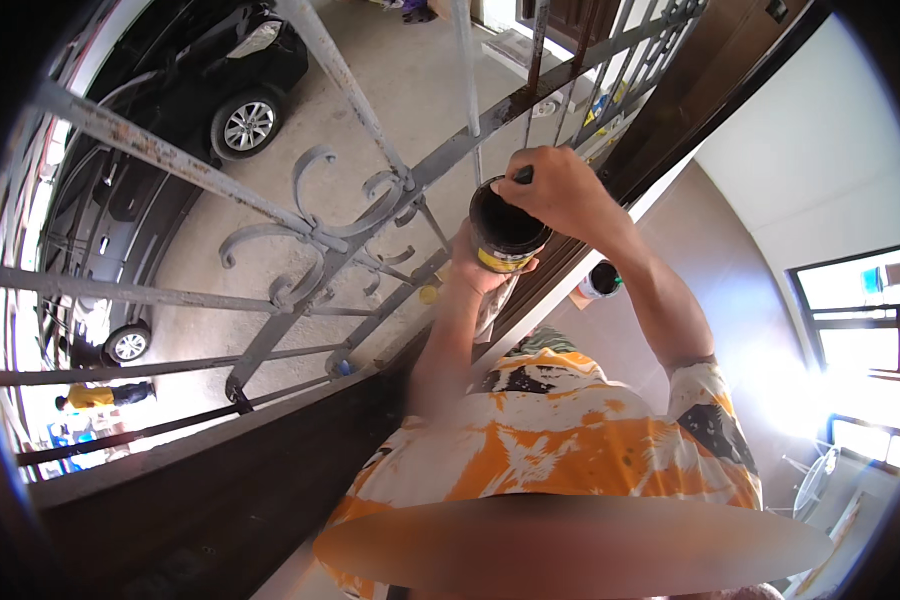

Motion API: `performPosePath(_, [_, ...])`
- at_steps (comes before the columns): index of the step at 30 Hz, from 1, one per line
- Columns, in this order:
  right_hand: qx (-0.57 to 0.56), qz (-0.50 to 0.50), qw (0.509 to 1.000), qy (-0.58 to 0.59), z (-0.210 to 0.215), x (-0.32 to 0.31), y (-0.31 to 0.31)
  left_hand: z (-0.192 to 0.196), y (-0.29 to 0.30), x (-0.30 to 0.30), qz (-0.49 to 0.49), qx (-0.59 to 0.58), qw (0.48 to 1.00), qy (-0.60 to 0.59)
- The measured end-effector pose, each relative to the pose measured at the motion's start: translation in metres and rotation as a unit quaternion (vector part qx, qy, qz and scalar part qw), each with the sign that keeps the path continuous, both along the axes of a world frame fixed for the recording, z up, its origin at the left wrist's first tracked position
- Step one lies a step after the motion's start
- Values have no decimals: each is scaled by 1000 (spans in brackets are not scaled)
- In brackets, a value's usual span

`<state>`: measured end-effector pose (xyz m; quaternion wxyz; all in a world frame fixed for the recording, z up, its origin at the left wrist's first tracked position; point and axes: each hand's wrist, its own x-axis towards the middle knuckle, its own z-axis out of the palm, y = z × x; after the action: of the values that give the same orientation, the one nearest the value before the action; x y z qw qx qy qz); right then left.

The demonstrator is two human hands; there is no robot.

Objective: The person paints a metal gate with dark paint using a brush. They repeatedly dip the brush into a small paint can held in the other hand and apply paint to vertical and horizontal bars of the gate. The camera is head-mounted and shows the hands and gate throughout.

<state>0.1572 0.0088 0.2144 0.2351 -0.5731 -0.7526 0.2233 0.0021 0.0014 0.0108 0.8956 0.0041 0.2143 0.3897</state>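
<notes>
My left hand (473, 262) is wrapped round a small open can (503, 259), black with a yellow band on its side. The can is tilted toward me, and its inside looks dark and coated. Over its far rim my right hand (558, 190) is closed, thumb and fingers pinched together. Something dark shows between those fingers, but I cannot make out what it is. Just beyond the can stands a grey metal window grille (440, 160) with scrolls; a stretch of its crossbar and some bars near my right hand are dark brown.
A brown wooden sill (540, 310) runs under my arms. To the right, a second container (602, 280) with dark contents stands below. Outside the grille are a black car (210, 90), another dark vehicle (120, 230) and a person in a yellow top (92, 397). A white fan (818, 480) stands indoors.
</notes>
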Motion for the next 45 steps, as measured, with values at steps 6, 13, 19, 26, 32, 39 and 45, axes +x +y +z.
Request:
performPosePath(6, [-31,91,995,-21,-3,10,0,1,-1,-2,-13,6,999,-46])
performPosePath(13, [-54,155,986,26,37,38,14,-8,0,-9,-16,-44,992,-119])
performPosePath(19, [-126,142,977,101,68,61,17,-16,3,-9,-35,-27,986,-161])
performPosePath(26, [-25,304,950,71,72,59,10,-21,6,-10,-56,-17,984,-167])
performPosePath(32, [-34,386,922,-10,63,74,-1,-21,7,-12,-48,-36,984,-168])
performPosePath(39, [-24,312,938,150,70,88,1,-19,5,-12,-56,-10,973,-224])
performPosePath(45, [-158,117,945,263,39,101,-6,-16,3,-13,-25,-19,988,-151])
